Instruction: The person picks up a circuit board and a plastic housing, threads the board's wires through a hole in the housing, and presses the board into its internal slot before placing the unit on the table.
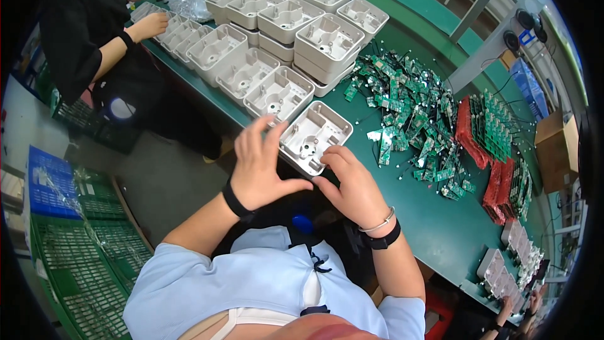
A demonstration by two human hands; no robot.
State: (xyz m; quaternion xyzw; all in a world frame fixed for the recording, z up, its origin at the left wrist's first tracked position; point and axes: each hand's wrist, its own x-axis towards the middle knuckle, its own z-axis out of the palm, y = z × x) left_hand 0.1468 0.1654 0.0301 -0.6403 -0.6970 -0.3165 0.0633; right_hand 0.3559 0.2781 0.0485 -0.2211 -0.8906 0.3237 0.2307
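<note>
A pale grey plastic housing, open at the top with moulded posts and compartments inside, stands at the table's near edge in front of me. My right hand is closed over its near right corner, fingers bent over the rim and thumb below. To the left of the housing is my left hand, holding nothing, its fingers spread and the thumb stretched toward the near corner. The fingertips of that hand come close to the neighbouring housing, and I cannot tell if they touch it.
More pale housings are stacked beyond and in a row to the left. A heap of green circuit boards lies on the right, beside red packing strips. A co-worker's hand rests at the row's far end. Green crates stand lower left.
</note>
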